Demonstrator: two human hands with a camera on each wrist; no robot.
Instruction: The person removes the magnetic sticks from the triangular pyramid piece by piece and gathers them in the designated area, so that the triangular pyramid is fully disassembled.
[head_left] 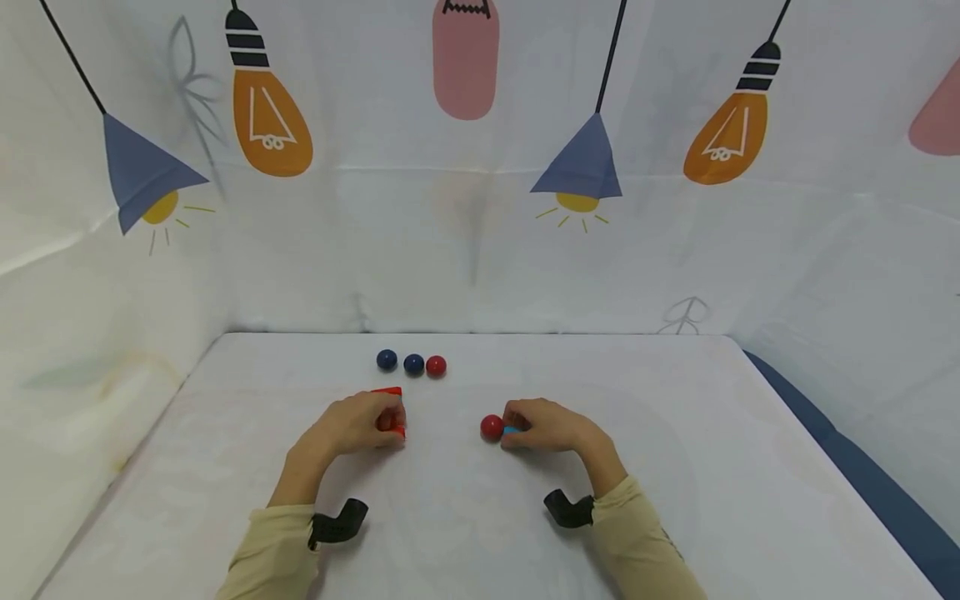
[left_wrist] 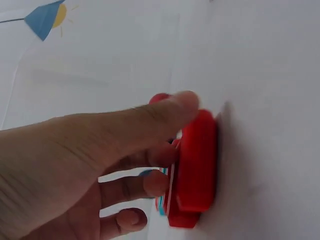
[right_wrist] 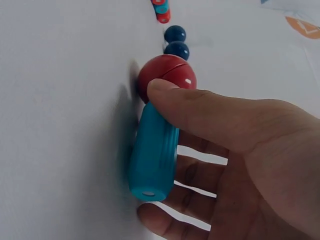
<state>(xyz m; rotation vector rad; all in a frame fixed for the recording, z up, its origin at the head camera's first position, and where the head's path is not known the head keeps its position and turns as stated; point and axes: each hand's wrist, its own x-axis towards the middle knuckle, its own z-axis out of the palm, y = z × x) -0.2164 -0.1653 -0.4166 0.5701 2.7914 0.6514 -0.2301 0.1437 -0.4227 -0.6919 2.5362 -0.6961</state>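
Observation:
My left hand (head_left: 352, 425) pinches a red stick (left_wrist: 197, 160) with thumb and fingertips at the table's left-middle. Behind that stick, more red and teal pieces (right_wrist: 161, 9) show close together; the fingers partly hide how they join. My right hand (head_left: 553, 427) holds a teal stick (right_wrist: 155, 155) low over the table, thumb on its near side and fingers behind it. A red ball (head_left: 492, 427) is at the far end of the teal stick, against it, beside the thumb tip.
Two dark blue balls (head_left: 414, 364) and another red ball (head_left: 436, 366) lie in a row towards the back of the white table (head_left: 465, 517). A printed curtain (head_left: 450, 250) stands behind the table's back edge.

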